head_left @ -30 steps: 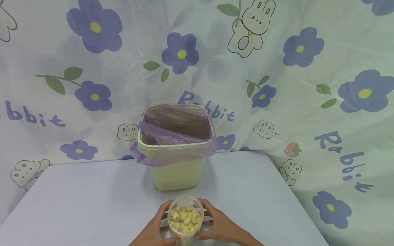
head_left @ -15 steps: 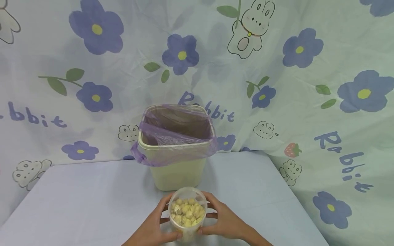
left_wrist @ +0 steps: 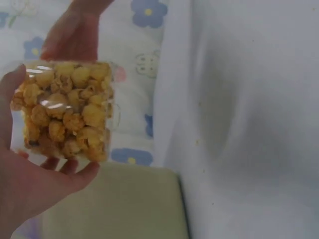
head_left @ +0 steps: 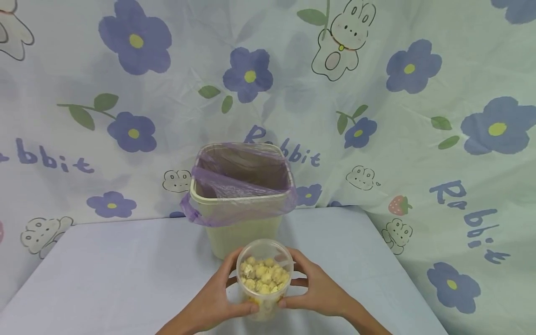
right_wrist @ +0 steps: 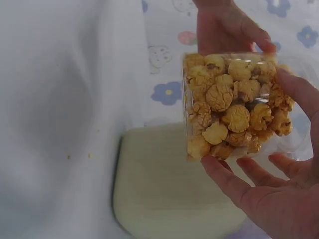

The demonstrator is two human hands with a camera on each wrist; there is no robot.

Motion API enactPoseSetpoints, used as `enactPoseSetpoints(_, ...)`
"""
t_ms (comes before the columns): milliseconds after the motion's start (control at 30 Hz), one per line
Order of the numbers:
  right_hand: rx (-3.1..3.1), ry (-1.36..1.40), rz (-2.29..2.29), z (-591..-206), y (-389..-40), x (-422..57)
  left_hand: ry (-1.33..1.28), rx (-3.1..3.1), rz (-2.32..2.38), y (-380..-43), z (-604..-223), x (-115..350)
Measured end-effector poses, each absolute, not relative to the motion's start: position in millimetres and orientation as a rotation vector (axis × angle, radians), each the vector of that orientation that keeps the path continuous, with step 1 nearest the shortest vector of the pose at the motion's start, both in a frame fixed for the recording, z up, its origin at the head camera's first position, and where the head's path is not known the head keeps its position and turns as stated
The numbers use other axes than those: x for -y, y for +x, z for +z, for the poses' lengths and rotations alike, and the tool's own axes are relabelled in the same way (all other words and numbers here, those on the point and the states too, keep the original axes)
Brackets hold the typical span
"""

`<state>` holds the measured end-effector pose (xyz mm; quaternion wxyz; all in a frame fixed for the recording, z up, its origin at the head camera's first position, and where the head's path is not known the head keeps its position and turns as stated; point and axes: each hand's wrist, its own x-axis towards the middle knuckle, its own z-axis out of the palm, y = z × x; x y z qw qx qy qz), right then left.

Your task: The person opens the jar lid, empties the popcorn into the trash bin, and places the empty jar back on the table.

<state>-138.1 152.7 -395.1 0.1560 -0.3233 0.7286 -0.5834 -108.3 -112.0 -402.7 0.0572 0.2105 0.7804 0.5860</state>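
Note:
Between both hands is a clear plastic tub of popcorn [head_left: 264, 278], open at the top and held upright. My left hand [head_left: 217, 293] grips its left side, thumb at the front and fingers curling round behind. My right hand [head_left: 320, 288] holds the right side the same way. In the left wrist view the popcorn [left_wrist: 65, 109] shows through the clear wall, filling most of the tub. The right wrist view shows the tub's flat base [right_wrist: 186, 107] raised off the tabletop. Just behind the tub stands a cream bin [head_left: 244, 232], its lower front partly hidden by it.
A purple plastic bag [head_left: 238, 211] lines the bin and folds over its rim; the bin's mouth faces up. White cloth [head_left: 117, 279] covers the table. Small crumbs [right_wrist: 89, 156] lie on it. A flowered curtain [head_left: 293, 107] hangs behind.
Both hands have lifted the popcorn tub and moved it forward, toward the bin and slightly right. The bin stays in place.

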Motion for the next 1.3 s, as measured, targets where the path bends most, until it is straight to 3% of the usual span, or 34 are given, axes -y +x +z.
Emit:
enactPoseSetpoints(333, -2.069, -1.032, -1.747, -385.2, -136.9, -151.8, 0.769, -2.161, 1.91, -115.6, -399.7, 106.7)
enactPoseSetpoints(900, -2.268, -1.073, -1.701, -374.6, -133.0, -153.8, 0.758, -2.188, 1.974, -116.6, -397.9, 97.4)
enactPoseSetpoints(1300, -2.646, -0.758, -1.708, -359.9, -112.2, -124.4, 0.597, -2.365, 2.011, -112.6, -402.4, 80.2)
